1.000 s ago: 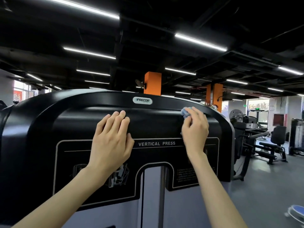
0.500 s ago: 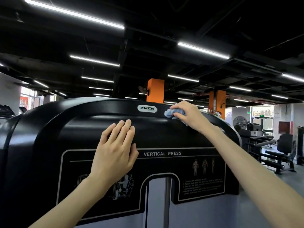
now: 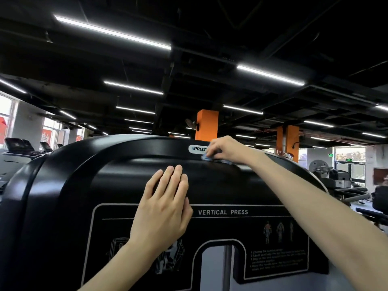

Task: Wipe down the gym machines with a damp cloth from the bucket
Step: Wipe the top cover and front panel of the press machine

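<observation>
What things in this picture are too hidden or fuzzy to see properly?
Head view:
- blue cloth: mostly hidden under the right hand.
- logo badge: its end is covered by that hand.
- small instruction text: too blurry to read.
- diagram: partly behind the wrist of the left hand.
- bucket: out of frame.

Orange pillars (image 3: pixel 206 124) in background; strip lights (image 3: pixel 113 32) on black ceiling (image 3: pixel 210 22); windows (image 3: pixel 5 114) far left.
</observation>
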{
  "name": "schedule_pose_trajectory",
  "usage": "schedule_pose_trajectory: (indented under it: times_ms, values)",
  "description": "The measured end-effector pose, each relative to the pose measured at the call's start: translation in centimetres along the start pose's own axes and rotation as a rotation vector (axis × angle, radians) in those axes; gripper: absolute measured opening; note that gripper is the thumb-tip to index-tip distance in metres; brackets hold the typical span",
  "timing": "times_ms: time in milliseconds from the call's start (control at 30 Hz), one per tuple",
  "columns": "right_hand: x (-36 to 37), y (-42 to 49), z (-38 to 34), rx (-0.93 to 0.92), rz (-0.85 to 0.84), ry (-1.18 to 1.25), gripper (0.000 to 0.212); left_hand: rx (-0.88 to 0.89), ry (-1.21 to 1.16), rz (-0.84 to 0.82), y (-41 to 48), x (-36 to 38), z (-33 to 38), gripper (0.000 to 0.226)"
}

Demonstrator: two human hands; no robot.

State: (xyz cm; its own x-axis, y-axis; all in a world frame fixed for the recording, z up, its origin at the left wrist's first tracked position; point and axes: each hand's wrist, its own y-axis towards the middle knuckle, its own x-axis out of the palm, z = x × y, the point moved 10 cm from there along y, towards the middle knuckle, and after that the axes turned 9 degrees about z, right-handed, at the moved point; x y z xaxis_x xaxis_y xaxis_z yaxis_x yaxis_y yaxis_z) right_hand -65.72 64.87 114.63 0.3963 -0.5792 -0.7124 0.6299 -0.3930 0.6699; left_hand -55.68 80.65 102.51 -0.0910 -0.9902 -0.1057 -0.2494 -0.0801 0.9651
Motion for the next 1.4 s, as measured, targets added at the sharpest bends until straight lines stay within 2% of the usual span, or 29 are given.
schedule_pose_trajectory:
  times_ms: [100, 233, 333, 500, 633, 800, 1000, 1167, 1400]
  values:
    - [1.0, 1.7, -3.1, -0.062, 0.007, 0.058, 0.014, 0.010, -0.014, 0.010, -0.2, 0.0, -0.1, 0.047]
    - [0.4, -0.2, 0.9, 0.008, -0.043, 0.041, 0.009, 0.020, -0.038, 0.027, -0.3, -0.2, -0.2, 0.047]
    - [-0.1, -1.0, 2.5, 0.077, 0.029, 0.071, 0.012, 0.003, -0.034, 0.025, -0.1, -0.1, -0.1, 0.047]
    - [1.3, 1.8, -2.1, -0.031, 0.062, 0.082, 0.010, 0.004, -0.051, 0.006, -0.2, 0.1, -0.2, 0.047]
    - [2.0, 3.4, -5.7, -0.151, 0.060, 0.123, 0.019, 0.025, -0.106, -0.026, 0.1, -0.5, -0.2, 0.048]
    - [1.3, 0.7, -2.1, -0.066, -0.046, 0.141, 0.044, 0.095, -0.125, -0.062, 0.0, -2.2, -1.8, 0.051]
    - [1.2, 2.2, -3.0, -0.013, 0.043, 0.205, 0.038, 0.058, -0.045, -0.003, -0.6, -5.6, -6.3, 0.046]
    - [1.7, 5.5, -9.6, -0.158, 0.115, 0.303, 0.032, -0.011, 0.045, 0.002, -1.6, -6.7, -10.4, 0.044]
    - [-0.2, 4.2, -17.9, -0.415, 0.245, 0.485, 0.027, -0.051, 0.031, 0.046, -2.9, -7.7, -11.8, 0.040]
